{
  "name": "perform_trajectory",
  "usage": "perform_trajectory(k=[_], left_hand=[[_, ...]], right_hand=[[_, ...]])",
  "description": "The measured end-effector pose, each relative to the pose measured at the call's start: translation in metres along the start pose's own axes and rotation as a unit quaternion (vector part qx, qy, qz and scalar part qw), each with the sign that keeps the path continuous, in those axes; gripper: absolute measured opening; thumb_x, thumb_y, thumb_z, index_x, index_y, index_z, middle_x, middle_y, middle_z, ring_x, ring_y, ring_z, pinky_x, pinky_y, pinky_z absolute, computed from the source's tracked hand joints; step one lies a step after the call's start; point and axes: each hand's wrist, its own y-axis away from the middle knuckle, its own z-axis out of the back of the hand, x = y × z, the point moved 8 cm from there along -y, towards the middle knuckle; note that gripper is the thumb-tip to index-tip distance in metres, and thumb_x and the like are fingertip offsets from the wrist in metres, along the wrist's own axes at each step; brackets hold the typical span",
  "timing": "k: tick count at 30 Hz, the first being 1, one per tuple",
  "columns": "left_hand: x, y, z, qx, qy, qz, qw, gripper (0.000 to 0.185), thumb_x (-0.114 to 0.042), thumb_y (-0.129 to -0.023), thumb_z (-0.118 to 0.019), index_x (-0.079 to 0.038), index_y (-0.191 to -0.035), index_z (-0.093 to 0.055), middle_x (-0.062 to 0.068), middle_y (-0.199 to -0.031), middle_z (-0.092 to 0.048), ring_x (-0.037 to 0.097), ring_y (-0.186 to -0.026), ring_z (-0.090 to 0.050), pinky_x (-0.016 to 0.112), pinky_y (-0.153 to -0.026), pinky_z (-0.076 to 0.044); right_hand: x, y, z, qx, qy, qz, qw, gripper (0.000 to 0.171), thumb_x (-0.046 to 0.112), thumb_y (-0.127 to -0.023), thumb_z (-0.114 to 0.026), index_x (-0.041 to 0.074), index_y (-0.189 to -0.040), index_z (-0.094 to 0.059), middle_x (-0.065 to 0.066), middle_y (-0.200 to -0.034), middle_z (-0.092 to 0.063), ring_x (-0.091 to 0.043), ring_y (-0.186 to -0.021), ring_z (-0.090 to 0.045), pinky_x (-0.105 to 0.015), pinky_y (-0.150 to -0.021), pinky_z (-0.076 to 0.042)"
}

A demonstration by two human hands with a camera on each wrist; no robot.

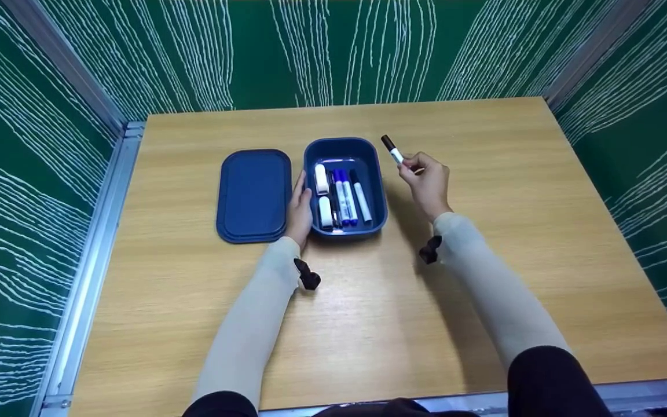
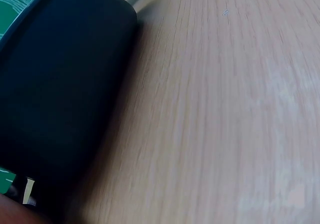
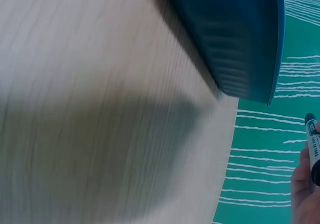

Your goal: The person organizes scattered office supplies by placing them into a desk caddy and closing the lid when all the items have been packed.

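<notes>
A dark blue plastic box (image 1: pixel 378 223) stands on the table with its top uncovered. Inside it lie two white erasers (image 1: pixel 322 179), two blue-capped markers (image 1: pixel 346 200), a black-capped marker (image 1: pixel 361 200) and some dark pens partly hidden between them. My left hand (image 1: pixel 300 211) rests along the box's left wall, fingers extended. Right of the box and above the table, my right hand (image 1: pixel 431 179) pinches a white marker (image 1: pixel 394 152) with a black cap. That marker (image 3: pixel 313 144) also appears at the right edge of the right wrist view.
The blue lid (image 1: pixel 254 196) lies flat on the wooden table (image 1: pixel 356 324), left of the box. Green panels with white wavy lines (image 1: pixel 333 52) enclose the back and sides. A metal rail (image 1: pixel 93 249) runs along the left edge.
</notes>
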Motion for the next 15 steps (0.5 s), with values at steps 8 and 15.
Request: perform_trajectory(k=[8, 15], left_hand=[[-0.001, 0.000, 0.000, -0.004, 0.008, -0.004, 1.0000, 0.050, -0.018, -0.108, -0.036, -0.021, -0.157, -0.027, 0.002, -0.163, -0.024, 0.021, -0.151, -0.017, 0.037, -0.122, -0.016], [0.000, 0.001, -0.001, 0.002, 0.007, -0.005, 1.0000, 0.051, -0.019, -0.108, -0.035, -0.021, -0.157, -0.026, 0.000, -0.163, -0.023, 0.021, -0.151, -0.017, 0.037, -0.122, -0.016]], right_hand=[[0.005, 0.003, -0.016, -0.002, 0.009, 0.000, 1.000, 0.004, 0.002, -0.086, -0.071, 0.001, -0.082, -0.070, -0.010, -0.102, -0.075, -0.004, -0.068, -0.061, -0.012, -0.060, -0.050], [0.015, 0.006, -0.036, 0.010, 0.046, 0.000, 0.999, 0.009, 0.007, -0.086, -0.070, 0.000, -0.080, -0.068, -0.008, -0.104, -0.075, -0.007, -0.065, -0.059, -0.012, -0.058, -0.046]])
